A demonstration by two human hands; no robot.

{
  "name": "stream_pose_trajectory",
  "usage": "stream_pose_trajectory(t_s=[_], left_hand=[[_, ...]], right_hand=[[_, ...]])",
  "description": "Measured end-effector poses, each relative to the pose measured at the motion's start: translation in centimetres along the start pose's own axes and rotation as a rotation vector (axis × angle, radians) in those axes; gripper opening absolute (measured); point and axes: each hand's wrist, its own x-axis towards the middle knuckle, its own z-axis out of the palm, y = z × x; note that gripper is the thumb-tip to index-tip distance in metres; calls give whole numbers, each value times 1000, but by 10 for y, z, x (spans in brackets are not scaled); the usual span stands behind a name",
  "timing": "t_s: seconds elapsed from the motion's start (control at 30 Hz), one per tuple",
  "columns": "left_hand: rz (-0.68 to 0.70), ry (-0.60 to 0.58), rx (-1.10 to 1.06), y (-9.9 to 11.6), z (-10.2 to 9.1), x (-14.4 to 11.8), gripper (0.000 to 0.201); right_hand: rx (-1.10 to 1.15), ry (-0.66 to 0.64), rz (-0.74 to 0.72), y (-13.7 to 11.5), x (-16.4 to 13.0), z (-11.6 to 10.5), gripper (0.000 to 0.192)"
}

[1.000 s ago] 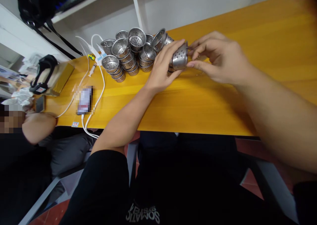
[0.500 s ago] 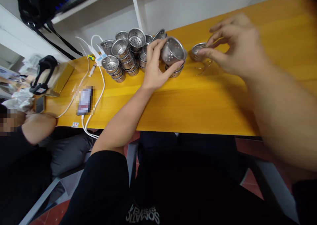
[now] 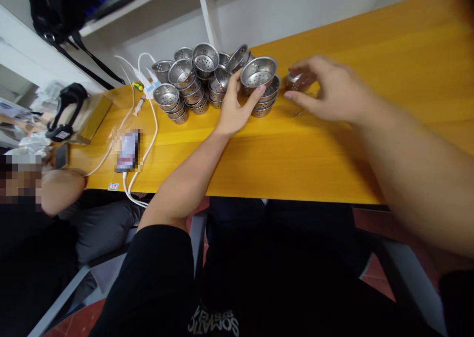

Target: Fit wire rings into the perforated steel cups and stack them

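My left hand (image 3: 237,102) is closed on a perforated metal cup (image 3: 258,72), its thumb on the near side. The cup is tilted with its mouth toward me, above and beside a short stack of like cups (image 3: 263,107). My right hand (image 3: 322,87) is slightly blurred, thumb and fingers apart around a smaller metal cup (image 3: 293,81) on the table. The fingers partly cover that cup, and whether they touch it I cannot tell. Thin bent wire (image 3: 297,113) lies just below it.
Several stacks of perforated cups (image 3: 185,82) stand left of my left hand. White cables (image 3: 155,124), a phone (image 3: 128,151), a syringe (image 3: 139,105) and a cardboard box (image 3: 92,117) are farther left on the wooden table (image 3: 281,164). Another person's arm (image 3: 62,191) rests at the left edge.
My right hand has come down and left, its fingers now around the small cup. The cup in my left hand has tipped, showing more of its inside, and the stack below shows more.
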Motion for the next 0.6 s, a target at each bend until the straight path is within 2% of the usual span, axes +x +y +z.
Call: stream_pose_trajectory(t_s=[0.07, 0.17, 0.43, 0.6], left_hand=[[35, -38, 47, 3, 2, 0, 108], [70, -77, 137, 3, 4, 0, 104], [75, -2, 115, -22, 8, 4, 93], [77, -87, 168, -30, 7, 5, 91]], right_hand=[[43, 16, -55, -16, 0, 2, 70], [31, 15, -117, -26, 1, 5, 66], [51, 41, -139, -23, 2, 6, 54], [40, 48, -124, -21, 2, 7, 53]])
